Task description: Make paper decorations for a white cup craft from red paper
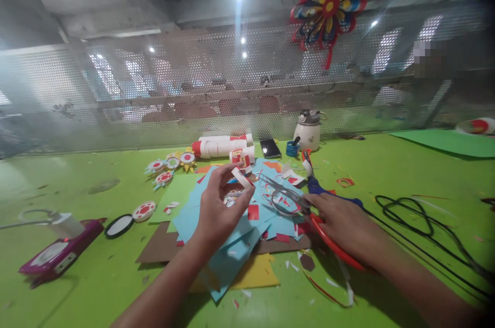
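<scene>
Forearms (pixel 170 276) flank piled blue paper (pixel 240 248); blue tool (pixel 316 187) crowds right hand (pixel 344 222).

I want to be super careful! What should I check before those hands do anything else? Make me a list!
1. White paper strip gripped: ok, the left hand pinches it.
2. Red-handled scissors held: ok, the right hand has them.
3. Scissor tips safely away from the left hand: cannot tell; they look near and blurry.
4. Scraps tidied: not ok, bits lie over the blue paper.
5. Phone out of the way: ok, it lies farther back.
6. Bottle upright: ok, it stands with its lid on.
</scene>
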The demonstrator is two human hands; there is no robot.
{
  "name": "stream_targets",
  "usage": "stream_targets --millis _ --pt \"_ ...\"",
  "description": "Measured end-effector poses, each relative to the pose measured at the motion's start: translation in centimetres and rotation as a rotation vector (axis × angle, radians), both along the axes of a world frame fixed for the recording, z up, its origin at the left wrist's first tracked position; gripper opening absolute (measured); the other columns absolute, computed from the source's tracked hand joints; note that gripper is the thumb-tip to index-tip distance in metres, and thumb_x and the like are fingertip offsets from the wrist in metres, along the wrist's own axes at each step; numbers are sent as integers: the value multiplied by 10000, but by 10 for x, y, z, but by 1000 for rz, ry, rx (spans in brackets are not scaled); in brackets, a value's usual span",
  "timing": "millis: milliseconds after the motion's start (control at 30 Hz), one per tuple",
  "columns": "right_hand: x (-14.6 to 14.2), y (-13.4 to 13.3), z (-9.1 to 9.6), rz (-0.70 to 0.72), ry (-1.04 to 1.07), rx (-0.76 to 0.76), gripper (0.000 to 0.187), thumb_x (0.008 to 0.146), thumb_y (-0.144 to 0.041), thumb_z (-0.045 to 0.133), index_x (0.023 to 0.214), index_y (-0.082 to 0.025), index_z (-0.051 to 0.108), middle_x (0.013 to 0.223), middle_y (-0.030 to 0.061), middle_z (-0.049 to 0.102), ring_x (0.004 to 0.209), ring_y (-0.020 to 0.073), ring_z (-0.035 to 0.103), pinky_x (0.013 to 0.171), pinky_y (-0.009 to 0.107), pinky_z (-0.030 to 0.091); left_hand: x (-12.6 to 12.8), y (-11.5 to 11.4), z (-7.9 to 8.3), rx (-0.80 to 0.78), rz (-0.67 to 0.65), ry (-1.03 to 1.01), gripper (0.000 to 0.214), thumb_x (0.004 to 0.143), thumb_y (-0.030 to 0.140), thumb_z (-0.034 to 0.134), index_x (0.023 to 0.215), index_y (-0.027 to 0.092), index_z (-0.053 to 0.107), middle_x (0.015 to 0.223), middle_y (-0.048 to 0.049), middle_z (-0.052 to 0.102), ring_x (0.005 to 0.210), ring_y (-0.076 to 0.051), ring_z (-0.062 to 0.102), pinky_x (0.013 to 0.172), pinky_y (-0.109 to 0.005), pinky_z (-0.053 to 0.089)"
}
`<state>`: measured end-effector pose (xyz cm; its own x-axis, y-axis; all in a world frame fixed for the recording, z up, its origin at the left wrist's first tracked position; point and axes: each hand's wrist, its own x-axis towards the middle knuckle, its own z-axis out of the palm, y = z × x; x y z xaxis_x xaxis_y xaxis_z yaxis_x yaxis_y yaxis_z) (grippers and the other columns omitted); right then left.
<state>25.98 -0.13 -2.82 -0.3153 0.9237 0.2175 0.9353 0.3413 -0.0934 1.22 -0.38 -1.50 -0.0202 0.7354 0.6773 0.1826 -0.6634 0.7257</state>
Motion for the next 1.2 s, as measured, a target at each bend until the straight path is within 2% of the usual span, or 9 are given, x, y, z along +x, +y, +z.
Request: stream_targets --millis 133,333,533,700,900,1100,1200 --pt "-2 -1 0 6 -22 -31 396 817 -165 483 1197 -184 593 918 123 647 883 272 621 712 338 423 1 0 2 -13 -56 -76 395 776 224 652 1125 175 475 1174 -126 599 1002 -198 620 842 -357 556" --pt "-2 1 2 3 -4 -54 328 843 -248 494 1144 -184 608 922 114 631 864 259 612 700 327 411 0 -1 4 -57 -164 -119 374 781 225 641 1127 195 501 1214 -133 592 1024 -205 618 852 -377 545" --pt "0 5 -1 -20 -41 -72 326 857 -272 460 1139 -195 604 940 120 629 862 269 610 681 329 385 -7 6 2 -270 -337 -302 368 774 233 647 1131 227 558 1110 -100 663 902 -206 662 781 -382 549" --pt "1 10 -2 -51 -48 -138 333 839 -318 483 1135 -221 603 989 119 638 895 274 608 671 316 373 -10 7 4 -455 -496 -487 352 798 195 621 1147 186 579 1067 -116 670 891 -195 655 781 -328 521" --pt "4 9 0 -48 -63 -134 420 825 -325 486 1237 -259 538 1028 119 628 931 296 602 678 328 376 -8 5 4 -443 -560 -496 427 790 163 640 1210 197 574 1008 -104 685 852 -181 650 790 -320 506" --pt "4 6 -1 -35 -73 -129 470 802 -305 509 1270 -266 514 1047 115 619 946 301 594 726 355 396 -9 4 2 -442 -652 -479 417 827 187 600 1241 193 551 1132 -155 648 978 -241 637 792 -326 507" --pt "5 5 0 -30 -92 -125 494 788 -315 539 1277 -252 518 1056 128 618 970 310 579 753 370 407 -8 5 1 -403 -647 -471 396 812 165 620 1204 194 563 1090 -142 662 914 -217 653 794 -329 509"
